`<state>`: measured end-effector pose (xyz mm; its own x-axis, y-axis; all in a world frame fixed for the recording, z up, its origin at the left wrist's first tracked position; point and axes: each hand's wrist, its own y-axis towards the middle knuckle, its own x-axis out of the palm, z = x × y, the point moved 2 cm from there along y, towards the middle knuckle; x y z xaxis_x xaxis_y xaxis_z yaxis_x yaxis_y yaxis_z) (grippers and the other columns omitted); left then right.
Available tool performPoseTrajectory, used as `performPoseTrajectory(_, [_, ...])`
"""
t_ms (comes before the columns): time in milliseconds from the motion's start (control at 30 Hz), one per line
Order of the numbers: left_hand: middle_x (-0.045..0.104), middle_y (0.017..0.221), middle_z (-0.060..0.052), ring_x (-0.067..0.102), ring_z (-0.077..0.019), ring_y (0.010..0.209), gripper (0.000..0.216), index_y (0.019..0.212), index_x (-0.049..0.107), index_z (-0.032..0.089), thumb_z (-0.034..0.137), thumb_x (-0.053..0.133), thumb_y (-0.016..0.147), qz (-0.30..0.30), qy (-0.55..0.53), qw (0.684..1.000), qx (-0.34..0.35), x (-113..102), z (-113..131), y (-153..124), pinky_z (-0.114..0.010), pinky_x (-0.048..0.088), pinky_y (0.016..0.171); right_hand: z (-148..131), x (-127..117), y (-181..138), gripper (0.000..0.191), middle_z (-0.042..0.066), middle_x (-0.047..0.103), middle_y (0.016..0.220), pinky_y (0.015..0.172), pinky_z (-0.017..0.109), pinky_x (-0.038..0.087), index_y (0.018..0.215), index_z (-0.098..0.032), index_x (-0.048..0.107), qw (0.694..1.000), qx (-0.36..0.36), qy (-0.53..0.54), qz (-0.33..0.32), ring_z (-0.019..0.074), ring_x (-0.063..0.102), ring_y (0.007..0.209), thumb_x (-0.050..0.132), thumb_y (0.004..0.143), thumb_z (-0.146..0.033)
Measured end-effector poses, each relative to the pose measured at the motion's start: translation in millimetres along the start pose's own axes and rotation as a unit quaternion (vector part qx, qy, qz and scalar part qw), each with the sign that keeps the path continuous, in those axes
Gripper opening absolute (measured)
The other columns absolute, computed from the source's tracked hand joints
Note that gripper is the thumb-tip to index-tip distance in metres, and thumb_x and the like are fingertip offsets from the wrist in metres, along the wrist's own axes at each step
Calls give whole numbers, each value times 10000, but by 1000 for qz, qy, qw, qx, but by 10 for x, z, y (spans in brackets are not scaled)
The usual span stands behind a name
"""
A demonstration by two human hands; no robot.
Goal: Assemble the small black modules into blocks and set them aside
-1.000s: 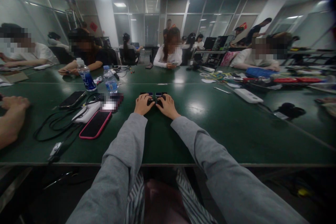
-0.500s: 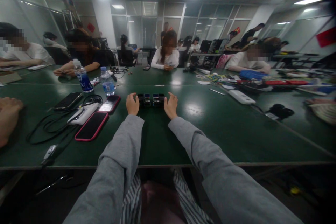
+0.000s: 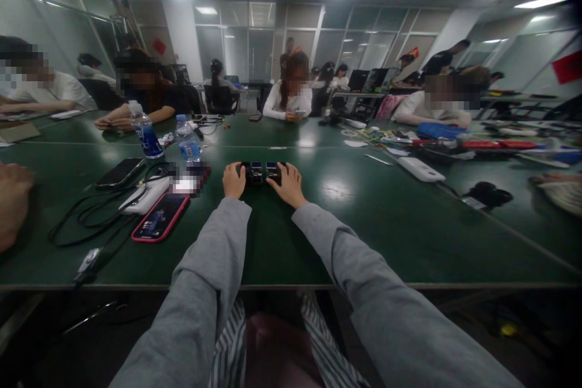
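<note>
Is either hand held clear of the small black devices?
No, the left hand and the right hand both rest against the black devices on the green table.

Green table (image 3: 282,242), left side: pink-cased phone (image 3: 160,224) with its screen lit, white power bank (image 3: 144,196) just beside it, black phone (image 3: 120,172) further out, black cable (image 3: 77,221) looped loose alongside. Taller water bottle (image 3: 145,131) and shorter water bottle (image 3: 188,141) upright behind them. White power strip (image 3: 421,169) on the right, well apart. Person in white top (image 3: 291,100) seated at the far edge.
</note>
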<state>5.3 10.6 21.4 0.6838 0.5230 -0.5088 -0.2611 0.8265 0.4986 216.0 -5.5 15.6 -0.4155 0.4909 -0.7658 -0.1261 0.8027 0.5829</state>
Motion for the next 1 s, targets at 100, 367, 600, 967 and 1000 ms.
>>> performPoseTrajectory(100, [558, 1248, -115, 518, -261, 1182, 317, 1168, 565, 211, 368, 416, 936, -10, -2, 1000, -4, -2, 4, -5, -455, 406, 1028, 17, -7, 9, 735, 180, 360, 1407, 1071, 529, 285, 1442, -200, 358, 1000, 20, 2, -8, 336, 293, 1344, 415, 874, -664])
performPoseTrajectory(367, [569, 1225, -98, 515, -255, 1168, 317, 1161, 598, 227, 389, 457, 927, -16, 25, 999, 22, 15, 32, -3, -428, 410, 1022, -91, -56, -30, 498, 68, 270, 1506, 1083, 571, 192, 1326, -376, 513, 993, -91, -51, -55, 315, 204, 1383, 467, 888, -607])
performPoseTrajectory(600, [527, 1305, -60, 423, -260, 1250, 371, 1136, 658, 303, 527, 567, 855, -63, 117, 985, 112, -13, 312, -158, -414, 385, 1021, -79, -45, -23, 407, 65, 310, 1479, 1054, 559, 225, 1294, -381, 541, 993, -85, -58, -59, 304, 219, 1363, 436, 928, -527])
performPoseTrajectory(967, [531, 1323, -50, 379, -262, 1277, 333, 1116, 668, 310, 476, 626, 830, -112, 153, 970, 152, 2, 331, -205, -433, 349, 1028, 12, 37, -6, 676, 150, 294, 1463, 1059, 572, 245, 1443, -265, 344, 1000, -21, -8, -15, 333, 239, 1367, 487, 869, -593])
performPoseTrajectory(1000, [532, 1322, -50, 379, -262, 1277, 328, 1112, 669, 308, 472, 626, 831, -113, 152, 970, 152, 2, 326, -202, -435, 350, 1028, 29, 55, -2, 720, 165, 289, 1465, 1067, 578, 237, 1457, -236, 312, 1000, -12, -4, -12, 338, 235, 1372, 491, 862, -600])
